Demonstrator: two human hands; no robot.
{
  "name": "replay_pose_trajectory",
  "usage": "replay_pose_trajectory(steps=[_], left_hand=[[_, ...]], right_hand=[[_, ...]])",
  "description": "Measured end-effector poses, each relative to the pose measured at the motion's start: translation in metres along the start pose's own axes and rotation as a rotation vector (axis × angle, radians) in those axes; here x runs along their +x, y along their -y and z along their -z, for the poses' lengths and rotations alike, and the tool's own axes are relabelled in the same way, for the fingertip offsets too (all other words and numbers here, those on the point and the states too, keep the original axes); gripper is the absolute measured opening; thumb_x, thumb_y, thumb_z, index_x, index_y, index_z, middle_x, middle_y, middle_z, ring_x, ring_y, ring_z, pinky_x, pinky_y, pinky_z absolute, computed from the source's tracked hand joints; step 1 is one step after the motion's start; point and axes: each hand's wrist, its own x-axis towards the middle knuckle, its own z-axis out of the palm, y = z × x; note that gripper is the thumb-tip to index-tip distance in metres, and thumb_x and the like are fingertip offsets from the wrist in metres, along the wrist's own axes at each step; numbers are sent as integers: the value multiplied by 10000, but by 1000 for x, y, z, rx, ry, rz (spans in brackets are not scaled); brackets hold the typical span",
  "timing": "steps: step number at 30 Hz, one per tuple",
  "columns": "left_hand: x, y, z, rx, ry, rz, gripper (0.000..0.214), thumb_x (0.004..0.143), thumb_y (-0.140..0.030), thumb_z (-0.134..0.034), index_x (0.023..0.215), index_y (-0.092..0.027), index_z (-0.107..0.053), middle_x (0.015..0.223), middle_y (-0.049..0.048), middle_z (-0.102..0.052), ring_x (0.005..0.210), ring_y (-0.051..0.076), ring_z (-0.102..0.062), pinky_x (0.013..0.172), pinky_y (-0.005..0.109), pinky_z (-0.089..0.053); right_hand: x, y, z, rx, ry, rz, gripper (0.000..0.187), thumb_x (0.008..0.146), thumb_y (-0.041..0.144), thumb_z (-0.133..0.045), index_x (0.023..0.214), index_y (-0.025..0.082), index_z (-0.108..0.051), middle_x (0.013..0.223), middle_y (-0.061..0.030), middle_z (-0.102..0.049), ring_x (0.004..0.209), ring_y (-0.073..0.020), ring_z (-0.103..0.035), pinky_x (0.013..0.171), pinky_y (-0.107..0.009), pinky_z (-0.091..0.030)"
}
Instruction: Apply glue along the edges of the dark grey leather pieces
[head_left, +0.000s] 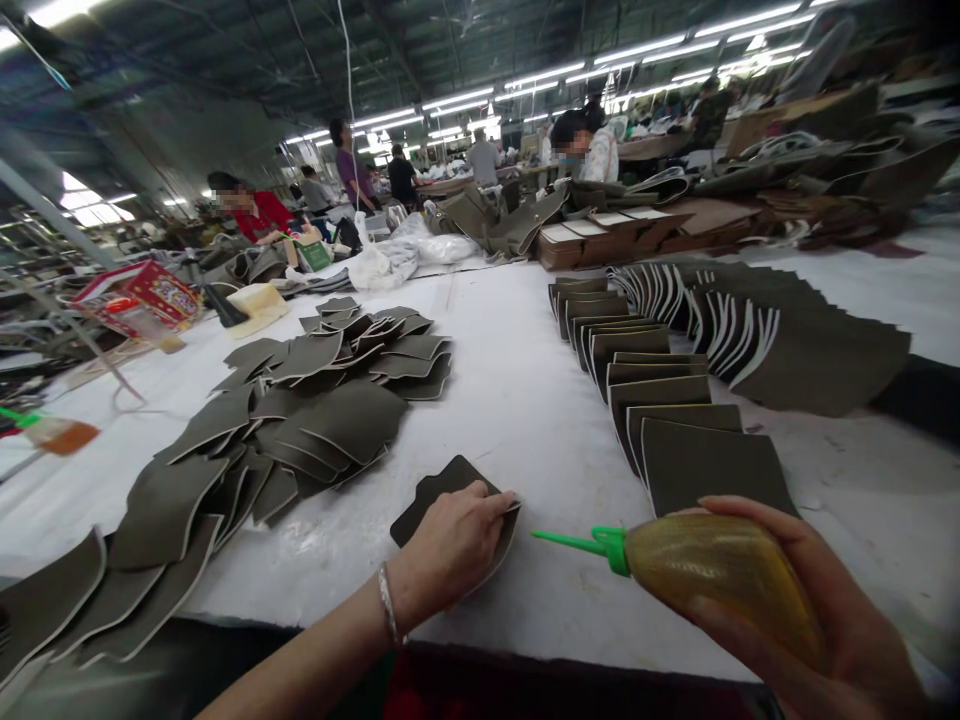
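My left hand (pixel 454 535), a silver bracelet at its wrist, grips a dark leather-like panel (pixel 431 500) near the front edge of the table. Its fingers reach over the panel's right corner; the thumb is hidden. In my right hand (pixel 832 610) is a squeeze bottle (pixel 724 575) of amber-brown liquid, tilted sideways. The bottle's thin green nozzle (pixel 574 543) points left, a short way from the panel's right edge, without touching it. Loose olive-grey panels (pixel 330 430) lie heaped to the left. On the right, more panels (pixel 712 465) overlap in a fanned row.
Behind the row lie stacked brown pieces (pixel 660 235) and olive bag parts (pixel 502 220). Clear plastic wrap (pixel 405 255), a red patterned box (pixel 139 295) and another green-tipped bottle (pixel 56 432) are on the white table (pixel 495 350). Several people work farther back.
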Motion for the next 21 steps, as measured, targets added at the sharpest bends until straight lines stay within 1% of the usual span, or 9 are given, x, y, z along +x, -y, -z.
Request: replay_pose_trajectory(steps=[2, 5, 7, 9, 11, 14, 15, 18, 21], left_hand=[[7, 2, -3, -4, -29, -10, 380, 1020, -229, -341, 1251, -276, -639, 920, 50, -625, 771, 213, -642, 720, 320, -481], [15, 2, -6, 28, -43, 1, 388, 1008, -248, -343, 1281, -256, -619, 951, 69, -632, 724, 225, -641, 682, 341, -484], [17, 2, -6, 9, -46, -3, 402, 981, -229, -372, 1326, -210, -578, 999, 91, -641, 758, 239, -647, 711, 361, -496], [15, 3, -3, -60, -63, -16, 447, 929, -189, -434, 1364, -125, -515, 1030, 114, -648, 856, 256, -649, 779, 370, -500], [12, 4, 1, -132, -66, -36, 435, 884, -157, -477, 1309, -78, -525, 1009, 114, -654, 905, 252, -636, 805, 353, -493], [10, 8, 5, -179, -48, -67, 296, 882, -150, -485, 1139, -134, -632, 946, 75, -651, 845, 219, -617, 761, 323, -476], [10, 9, 5, -184, -50, -75, 284, 885, -151, -487, 1112, -156, -657, 941, 66, -652, 829, 209, -612, 754, 317, -469], [14, 12, 2, -209, -78, -88, 321, 877, -143, -498, 1124, -194, -696, 940, 56, -662, 827, 195, -613, 756, 304, -457], [17, 13, -2, -210, -100, -89, 343, 873, -140, -499, 1131, -206, -715, 917, 56, -663, 803, 191, -612, 733, 301, -447]], right_hand=[[2, 7, -3, -50, 48, 0, 578, 710, 638, -744, 1178, 350, -565, 1058, 30, -650, 877, -194, -642, 739, -193, -547], [9, 13, -6, -170, 61, 99, 528, 749, 647, -705, 1168, 358, -564, 1082, 55, -631, 890, -188, -619, 779, -238, -524], [14, 15, -8, -227, 62, 160, 515, 769, 664, -687, 1170, 365, -561, 1089, 61, -624, 885, -193, -619, 791, -276, -507], [18, 15, -9, -263, 63, 213, 532, 775, 707, -674, 1168, 367, -559, 1091, 58, -622, 886, -203, -616, 809, -304, -494], [20, 16, -10, -286, 69, 245, 560, 780, 751, -655, 1173, 364, -553, 1095, 47, -624, 894, -215, -618, 811, -321, -493], [22, 16, -11, -322, 102, 280, 603, 784, 780, -637, 1197, 352, -540, 1100, 23, -630, 898, -239, -630, 757, -347, -505], [22, 16, -11, -341, 115, 298, 605, 792, 778, -631, 1206, 347, -535, 1092, 16, -633, 887, -242, -634, 741, -353, -507], [23, 16, -14, -408, 137, 364, 586, 842, 760, -592, 1233, 331, -516, 1068, -2, -639, 846, -235, -642, 723, -356, -515], [25, 15, -17, -481, 129, 455, 591, 877, 741, -566, 1261, 299, -497, 1088, -28, -635, 855, -233, -647, 747, -346, -528]])
